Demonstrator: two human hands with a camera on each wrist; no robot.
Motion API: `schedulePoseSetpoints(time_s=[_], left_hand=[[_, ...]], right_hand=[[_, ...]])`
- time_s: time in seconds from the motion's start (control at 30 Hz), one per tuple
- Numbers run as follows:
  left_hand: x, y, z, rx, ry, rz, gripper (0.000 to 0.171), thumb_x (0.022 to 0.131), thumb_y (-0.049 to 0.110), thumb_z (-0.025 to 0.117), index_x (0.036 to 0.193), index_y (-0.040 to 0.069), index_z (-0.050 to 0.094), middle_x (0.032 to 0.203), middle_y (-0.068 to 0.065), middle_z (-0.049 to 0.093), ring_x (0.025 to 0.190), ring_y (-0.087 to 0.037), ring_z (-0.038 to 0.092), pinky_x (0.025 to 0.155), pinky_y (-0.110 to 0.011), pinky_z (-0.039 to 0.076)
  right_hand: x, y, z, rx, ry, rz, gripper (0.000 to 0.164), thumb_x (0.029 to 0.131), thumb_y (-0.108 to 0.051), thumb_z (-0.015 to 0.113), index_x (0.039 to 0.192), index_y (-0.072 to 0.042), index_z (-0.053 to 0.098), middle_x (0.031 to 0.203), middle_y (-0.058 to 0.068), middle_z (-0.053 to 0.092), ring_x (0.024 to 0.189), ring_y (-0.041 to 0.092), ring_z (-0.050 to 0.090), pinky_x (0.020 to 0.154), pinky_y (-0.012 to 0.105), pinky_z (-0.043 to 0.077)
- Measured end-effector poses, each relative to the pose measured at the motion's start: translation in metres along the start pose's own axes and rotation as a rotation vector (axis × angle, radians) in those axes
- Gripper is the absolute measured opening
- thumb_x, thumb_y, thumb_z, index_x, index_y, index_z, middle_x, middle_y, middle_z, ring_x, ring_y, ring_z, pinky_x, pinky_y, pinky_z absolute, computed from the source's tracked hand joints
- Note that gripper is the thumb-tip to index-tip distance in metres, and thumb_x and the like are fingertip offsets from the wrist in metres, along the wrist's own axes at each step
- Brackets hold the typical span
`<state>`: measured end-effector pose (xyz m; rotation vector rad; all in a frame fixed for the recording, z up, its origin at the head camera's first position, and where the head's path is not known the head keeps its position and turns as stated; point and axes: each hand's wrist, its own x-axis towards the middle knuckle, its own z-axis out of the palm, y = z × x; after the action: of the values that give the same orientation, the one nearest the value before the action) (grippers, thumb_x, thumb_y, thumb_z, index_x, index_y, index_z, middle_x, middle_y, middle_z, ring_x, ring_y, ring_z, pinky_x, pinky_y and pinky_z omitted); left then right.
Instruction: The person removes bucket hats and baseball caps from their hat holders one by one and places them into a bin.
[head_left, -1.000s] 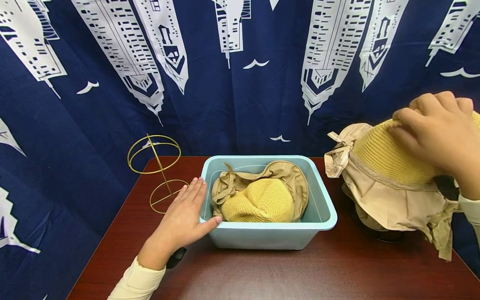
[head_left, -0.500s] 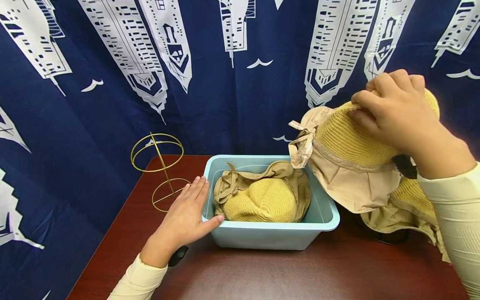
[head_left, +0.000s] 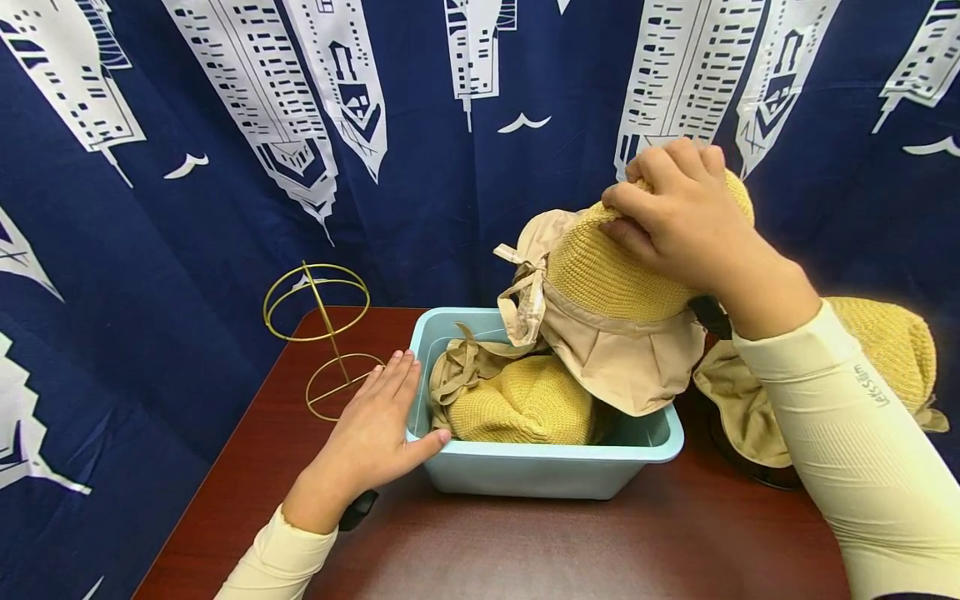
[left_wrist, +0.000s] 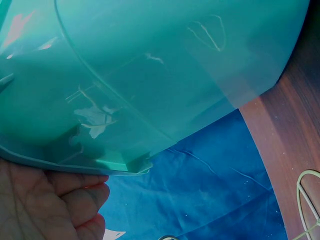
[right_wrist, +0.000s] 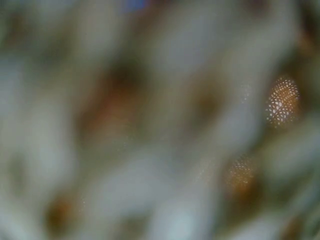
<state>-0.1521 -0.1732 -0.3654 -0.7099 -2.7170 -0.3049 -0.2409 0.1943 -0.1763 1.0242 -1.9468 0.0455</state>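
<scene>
In the head view my right hand (head_left: 686,221) pinches the yellow knitted crown of a sun hat (head_left: 611,279) with a pale beige brim and a bow. That hat hangs tilted above the right half of a light blue plastic tub (head_left: 517,475). Inside the tub lies another yellow sun hat (head_left: 525,400) with a darker tan brim, partly covered from view by the held one. My left hand (head_left: 375,425) rests on the tub's left rim, fingers straight and thumb over the near edge. The left wrist view has the fingers (left_wrist: 82,200) against the tub's rim. The right wrist view is a blur.
A gold wire hat stand (head_left: 326,325) stands on the dark red table (head_left: 517,550), left of the tub. At the right, another yellow hat (head_left: 885,342) sits on a dark round base, partly behind my right forearm. A blue patterned curtain (head_left: 420,208) hangs behind.
My right hand has carried the pale-brimmed hat leftward from the right side to above the tub, uncovering the hat at the right. My left hand stays on the rim.
</scene>
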Motion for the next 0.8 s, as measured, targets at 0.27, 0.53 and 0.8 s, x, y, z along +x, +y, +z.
schedulePoseSetpoints(time_s=[0.27,0.53,0.8], left_hand=[[0.000,0.001,0.001,-0.001,0.007,0.000,0.096,0.088,0.067,0.053,0.146,-0.008,0.041,0.154,-0.021,0.037,0.148,-0.030,0.024,0.118,-0.047,0.021],[0.000,0.000,0.002,-0.005,0.017,0.008,0.096,0.087,0.066,0.056,0.146,-0.008,0.041,0.154,-0.022,0.037,0.147,-0.032,0.026,0.118,-0.047,0.021],[0.000,0.000,0.002,-0.012,0.020,0.016,0.096,0.088,0.066,0.053,0.146,-0.009,0.040,0.154,-0.023,0.036,0.147,-0.032,0.025,0.118,-0.047,0.020]], right_hand=[[0.013,-0.021,0.021,0.037,-0.021,-0.120,0.016,0.095,-0.025,0.061,0.101,-0.010,0.062,0.098,0.017,0.050,0.094,0.041,0.043,0.076,0.057,0.030],[0.015,-0.042,0.031,0.093,0.000,-0.207,0.013,0.096,-0.023,0.056,0.097,-0.011,0.060,0.102,0.017,0.053,0.095,0.040,0.046,0.076,0.055,0.032],[0.011,-0.059,0.035,0.168,0.001,-0.258,0.014,0.095,-0.025,0.058,0.099,-0.012,0.061,0.101,0.014,0.054,0.095,0.039,0.048,0.077,0.055,0.034]])
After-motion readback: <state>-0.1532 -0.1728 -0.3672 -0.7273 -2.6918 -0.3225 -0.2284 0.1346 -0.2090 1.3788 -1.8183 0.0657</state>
